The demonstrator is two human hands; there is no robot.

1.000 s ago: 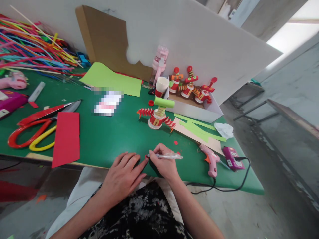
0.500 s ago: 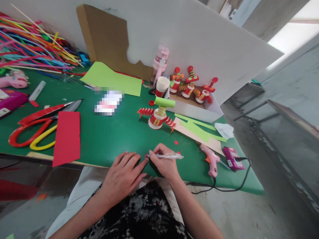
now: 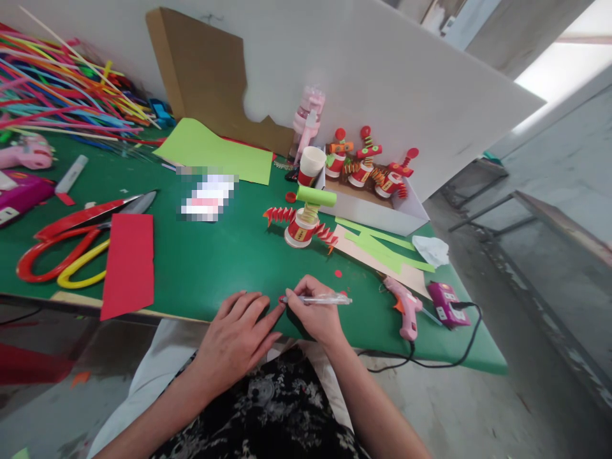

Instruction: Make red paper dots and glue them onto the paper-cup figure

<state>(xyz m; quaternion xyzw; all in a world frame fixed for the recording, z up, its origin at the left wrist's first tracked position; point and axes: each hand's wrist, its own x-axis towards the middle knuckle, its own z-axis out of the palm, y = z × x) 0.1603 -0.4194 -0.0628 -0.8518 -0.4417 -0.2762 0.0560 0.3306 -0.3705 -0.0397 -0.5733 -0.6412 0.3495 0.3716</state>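
My right hand [image 3: 313,309] is closed around a clear pen [image 3: 319,299], its tip at a small red paper piece [image 3: 282,299] on the green table [image 3: 215,261] near the front edge. My left hand [image 3: 236,338] lies flat with fingers spread, a fingertip pressing beside that red piece. Just beyond stands a paper-cup figure [image 3: 302,223] with a green roll on top and red zigzag arms.
A pink glue gun [image 3: 404,306] and a purple power strip [image 3: 447,304] lie to the right. Red paper [image 3: 128,262] and scissors [image 3: 67,245] lie at the left, coloured sticks [image 3: 57,89] behind. A white box [image 3: 377,213] holds finished figures; green strips [image 3: 377,245] lie nearby.
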